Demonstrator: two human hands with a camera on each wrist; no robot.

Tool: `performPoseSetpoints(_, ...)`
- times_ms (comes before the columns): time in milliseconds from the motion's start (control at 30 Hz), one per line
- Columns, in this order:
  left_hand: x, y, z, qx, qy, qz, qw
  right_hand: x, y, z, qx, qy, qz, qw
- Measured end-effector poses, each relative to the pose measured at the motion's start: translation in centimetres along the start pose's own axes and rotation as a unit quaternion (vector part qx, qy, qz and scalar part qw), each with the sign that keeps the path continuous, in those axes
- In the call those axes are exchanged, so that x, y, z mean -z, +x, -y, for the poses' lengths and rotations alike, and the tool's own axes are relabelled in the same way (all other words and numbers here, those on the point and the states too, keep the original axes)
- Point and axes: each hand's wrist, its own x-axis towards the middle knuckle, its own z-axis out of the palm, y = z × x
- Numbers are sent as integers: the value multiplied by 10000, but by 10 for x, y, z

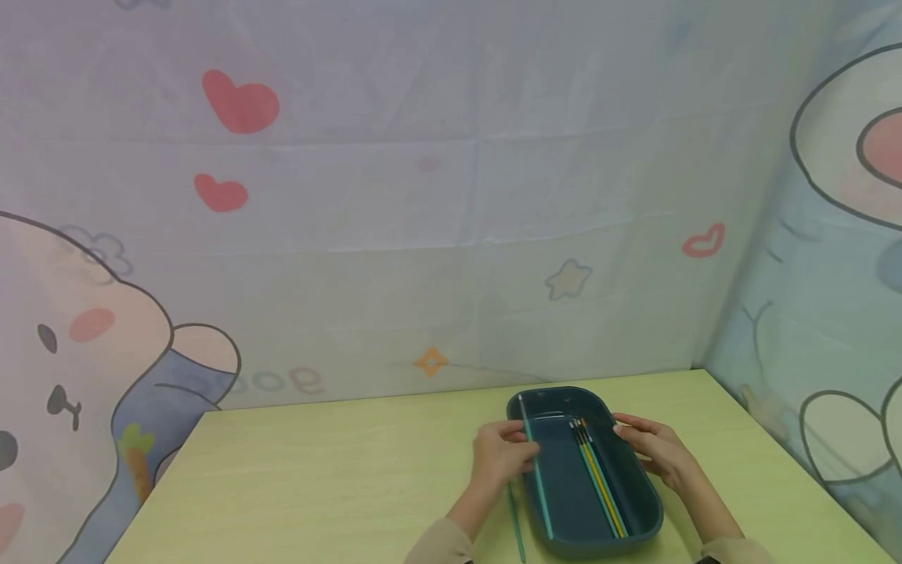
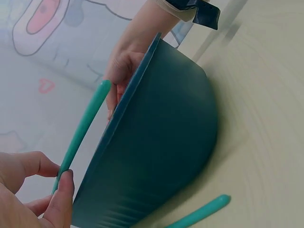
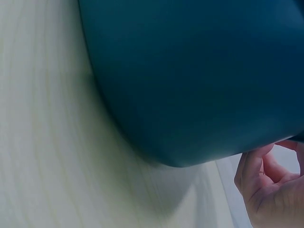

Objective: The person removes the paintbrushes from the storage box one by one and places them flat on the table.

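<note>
A: Where is the held brush (image 1: pixel 542 495) found, and by which hand is it borne?
B: It is pinched between thumb and fingertips of the left hand (image 1: pixel 496 454), above the left side of the tray (image 1: pixel 564 478). In the left wrist view it is seen raised above the rim, with a gap between

A: How is its long axis set?
B: It is aligned closely with the tray's long side, pointing away from the person. The three brushes (image 1: pixel 600 479) inside, bunched to its right, are laid at a slightly greater slant. The left hand is judged the one that governs its placing; from the right hand (image 1: pixel 658 450) it is separated by the tray's width

A: What is recorded of the right hand?
B: The tray's right rim is gripped by it, near the far corner; no brush is held there

A: And the brush's appearance?
B: A slim, straight teal handle is noted, rounded at the near end and paler at the far end; the bristles are too small to be judged. A second teal handle (image 1: pixel 517 525) is observed on the worktop (image 1: pixel 338 462), just left of the tray, its far part hidden by the left hand
</note>
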Motion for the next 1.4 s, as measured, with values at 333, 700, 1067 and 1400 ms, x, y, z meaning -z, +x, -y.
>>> performPoseSetpoints(333,12,-2,7,-2,-29,-192,9998,0,1,-1,-30,16,-26,10000)
performPoseSetpoints(700,23,-1,16,114,-17,-299,9995,-2,1,1,-48,70,-72,9999)
performPoseSetpoints(1067,32,-2,25,251,7,-250,9994,-2,-2,0,-50,18,-69,10000)
performPoseSetpoints(1400,40,-2,34,295,276,-191,9990,-3,-1,0,-38,16,-117,9999)
